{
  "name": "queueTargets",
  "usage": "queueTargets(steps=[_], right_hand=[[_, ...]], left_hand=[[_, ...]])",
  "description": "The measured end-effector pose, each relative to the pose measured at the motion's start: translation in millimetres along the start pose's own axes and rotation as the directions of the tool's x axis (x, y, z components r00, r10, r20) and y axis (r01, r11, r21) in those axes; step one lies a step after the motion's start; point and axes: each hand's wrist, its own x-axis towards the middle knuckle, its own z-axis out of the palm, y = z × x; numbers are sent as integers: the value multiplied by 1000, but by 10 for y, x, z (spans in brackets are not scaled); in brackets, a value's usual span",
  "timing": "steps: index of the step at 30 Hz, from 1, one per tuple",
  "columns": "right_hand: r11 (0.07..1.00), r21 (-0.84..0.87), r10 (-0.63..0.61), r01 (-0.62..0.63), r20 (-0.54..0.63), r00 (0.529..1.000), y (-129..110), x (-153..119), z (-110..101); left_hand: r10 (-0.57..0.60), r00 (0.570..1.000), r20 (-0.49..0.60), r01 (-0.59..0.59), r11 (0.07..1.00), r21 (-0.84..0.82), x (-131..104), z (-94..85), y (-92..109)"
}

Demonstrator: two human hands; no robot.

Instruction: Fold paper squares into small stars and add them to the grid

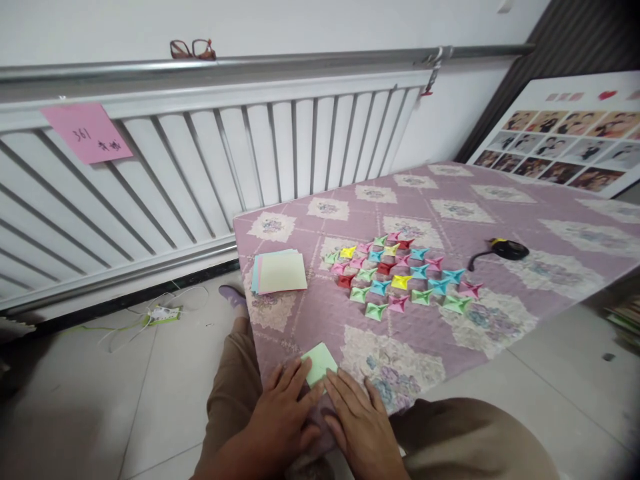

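At the near edge of the table [320,317], just ahead of your fingertips, lies the green paper [319,361], and it sits between your two hands. One corner points away from you, so you see it as a diamond; it looks about square, with no clear long axis, though your fingers cover its near part. Your left hand [284,408] touches it from the left, fingers stretched out and a little apart. Your right hand [359,415] lies along its lower right side, fingers stretched and closer together. Both thumbs stand away from the fingertips, so neither hand seems to pinch; neither is plainly nearer, since both reach it. Whether the sheet is folded underneath, you cannot tell. Beyond it, to the left, is the stack [283,272]; farther out to the right stand the folded pieces [385,268], well apart from your hands.
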Motion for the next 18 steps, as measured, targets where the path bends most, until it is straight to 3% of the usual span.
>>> queueTargets(steps=[4, 9, 13, 18], right_hand=[[999, -35, 31, -31, 7, 1000, 85, -105, 16], [992, -96, 78, -84, -63, 995, 164, -151, -69], [993, -73, 84, -93, -111, 990, 17, -7, -149], [1000, 17, -21, 22, -58, 998, -184, 145, -34]], left_hand=[[11, 999, 45, -11, 1000, -7, -4, -59, -25], [15, 1000, 16, -15, 1000, -2, 1, -36, -20], [34, 999, -24, -34, 999, 10, -1, 31, -41], [90, 991, -95, -89, 996, 20, -14, 101, -90]])
